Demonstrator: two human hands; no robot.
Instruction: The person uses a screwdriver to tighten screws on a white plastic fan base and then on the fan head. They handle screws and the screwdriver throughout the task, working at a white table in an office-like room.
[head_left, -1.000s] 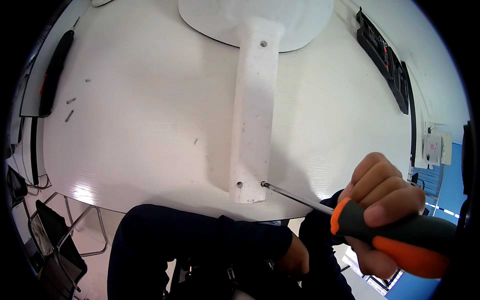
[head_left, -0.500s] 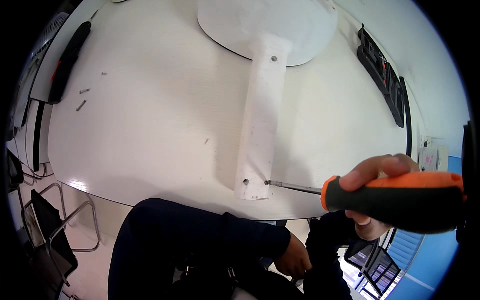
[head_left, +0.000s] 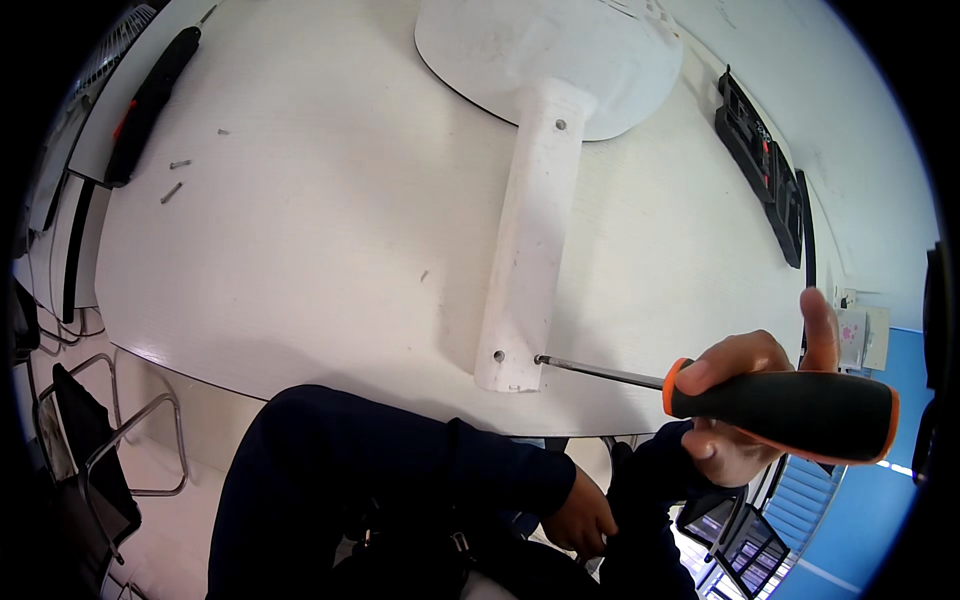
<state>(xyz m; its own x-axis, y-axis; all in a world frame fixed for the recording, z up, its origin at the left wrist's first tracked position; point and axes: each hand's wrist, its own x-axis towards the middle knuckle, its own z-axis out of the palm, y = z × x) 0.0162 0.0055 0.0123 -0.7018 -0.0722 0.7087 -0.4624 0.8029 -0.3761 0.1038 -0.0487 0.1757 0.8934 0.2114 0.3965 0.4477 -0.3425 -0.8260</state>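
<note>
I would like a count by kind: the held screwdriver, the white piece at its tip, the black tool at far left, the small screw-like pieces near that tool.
Screwdriver: 1
White piece: 1
Black tool: 1
Small screw-like pieces: 3
Total: 6

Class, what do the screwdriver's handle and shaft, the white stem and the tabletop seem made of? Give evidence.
Handle: plastic or rubber, seemingly; fairly matte black, orange trim.
Shaft: likely steel; grey, shiny highlights.
Stem: probably moulded plastic; smooth, slightly scuffed white.
Tabletop: perhaps laminate; white, light sheen, faint fine lines.

Screwdriver [head_left: 750,402] w/ shiny metal shaft [head_left: 610,373], matt plastic-type hdl [head_left: 820,410].
</note>
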